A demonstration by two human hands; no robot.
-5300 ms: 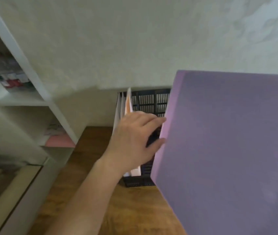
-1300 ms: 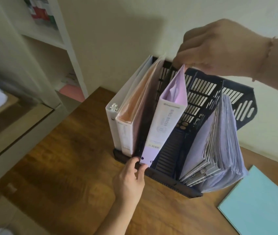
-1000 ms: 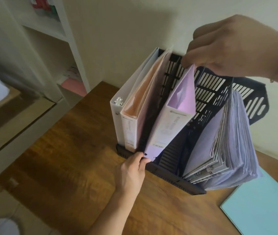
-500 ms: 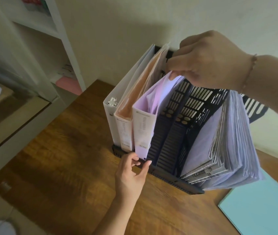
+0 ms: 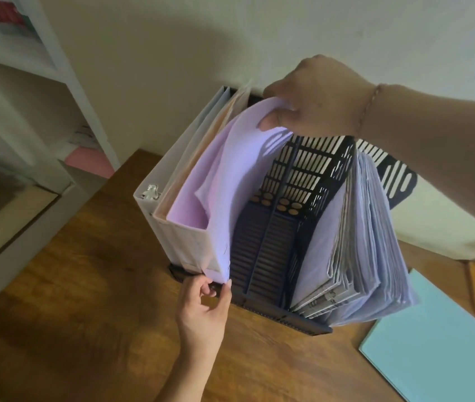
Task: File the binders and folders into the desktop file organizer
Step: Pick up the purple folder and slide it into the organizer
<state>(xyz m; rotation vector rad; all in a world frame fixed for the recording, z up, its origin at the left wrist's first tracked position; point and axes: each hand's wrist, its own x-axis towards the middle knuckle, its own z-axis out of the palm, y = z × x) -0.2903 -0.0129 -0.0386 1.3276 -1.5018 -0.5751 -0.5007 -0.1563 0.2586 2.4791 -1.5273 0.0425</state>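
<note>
Head view shows a black file organizer [image 5: 288, 313] on the wooden bench [image 5: 85, 285]. A purple binder [image 5: 216, 175] stands in its left part, beside a peach binder [image 5: 172, 198] and a white binder [image 5: 149, 181]. The right hand [image 5: 314, 97] pinches the purple binder's top corner with curled fingers. The left hand [image 5: 201, 309] touches its bottom front corner with thumb and fingertips. A thick purple folder stack [image 5: 369, 236] fills the right compartment. A light blue folder [image 5: 439, 346] lies on the bench at the right.
</note>
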